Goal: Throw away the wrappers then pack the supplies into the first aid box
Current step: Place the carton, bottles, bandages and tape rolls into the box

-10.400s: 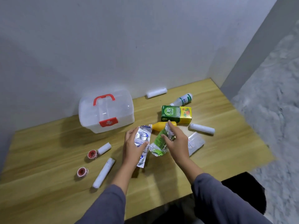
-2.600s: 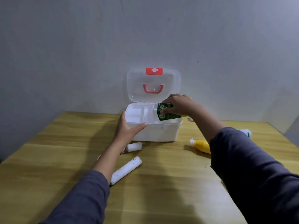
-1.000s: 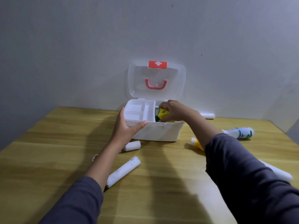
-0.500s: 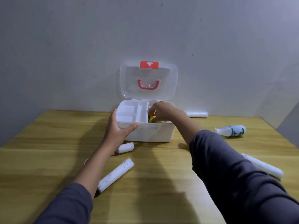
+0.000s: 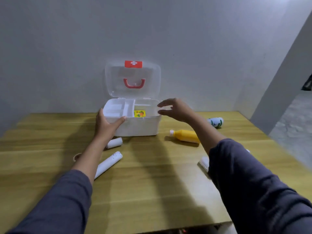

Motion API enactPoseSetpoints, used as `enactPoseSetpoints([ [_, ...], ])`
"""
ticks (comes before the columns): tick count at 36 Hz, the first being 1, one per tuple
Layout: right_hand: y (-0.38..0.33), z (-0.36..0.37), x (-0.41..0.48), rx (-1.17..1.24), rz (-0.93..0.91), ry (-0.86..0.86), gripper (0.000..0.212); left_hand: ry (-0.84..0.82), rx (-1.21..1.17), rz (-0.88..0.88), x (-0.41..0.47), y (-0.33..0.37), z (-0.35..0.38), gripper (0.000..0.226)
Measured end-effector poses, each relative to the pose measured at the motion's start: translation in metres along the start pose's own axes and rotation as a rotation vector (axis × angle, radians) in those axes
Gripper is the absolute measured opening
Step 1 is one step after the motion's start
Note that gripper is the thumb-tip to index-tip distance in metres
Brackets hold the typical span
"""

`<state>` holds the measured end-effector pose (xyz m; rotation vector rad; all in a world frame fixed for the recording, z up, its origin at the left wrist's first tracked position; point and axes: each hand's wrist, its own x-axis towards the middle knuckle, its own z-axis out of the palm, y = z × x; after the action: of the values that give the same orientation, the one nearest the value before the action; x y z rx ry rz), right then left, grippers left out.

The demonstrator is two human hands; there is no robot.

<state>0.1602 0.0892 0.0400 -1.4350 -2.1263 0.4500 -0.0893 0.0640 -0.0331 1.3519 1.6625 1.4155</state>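
Observation:
The white first aid box [image 5: 140, 127] stands at the back of the wooden table with its clear lid [image 5: 133, 80] upright. A green and yellow carton [image 5: 139, 113] lies inside its right compartment. My left hand [image 5: 106, 123] grips the box's front left rim. My right hand [image 5: 175, 109] hovers just right of the box, fingers apart and empty. A yellow bottle [image 5: 185, 135] lies to the right of the box, and a white and green bottle [image 5: 216, 122] lies farther right. Two white bandage rolls [image 5: 114, 143] [image 5: 108, 163] lie in front of the box at left.
A tape ring [image 5: 76, 156] peeks out beside my left forearm. Another white roll [image 5: 203, 162] is partly hidden behind my right sleeve. The grey wall stands right behind the box. The table's right edge drops to a grey floor.
My right hand has let go of the carton inside the box and pulled out to the right, opening. The left hand still holds the rim.

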Motion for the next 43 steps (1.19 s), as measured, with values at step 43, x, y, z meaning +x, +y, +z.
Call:
enactPoseSetpoints([
  [43, -0.006, 0.001, -0.017, -0.259, -0.133, 0.162, 0.071, -0.069, 0.141, 0.037, 0.009, 0.009, -0.015, 0.102],
])
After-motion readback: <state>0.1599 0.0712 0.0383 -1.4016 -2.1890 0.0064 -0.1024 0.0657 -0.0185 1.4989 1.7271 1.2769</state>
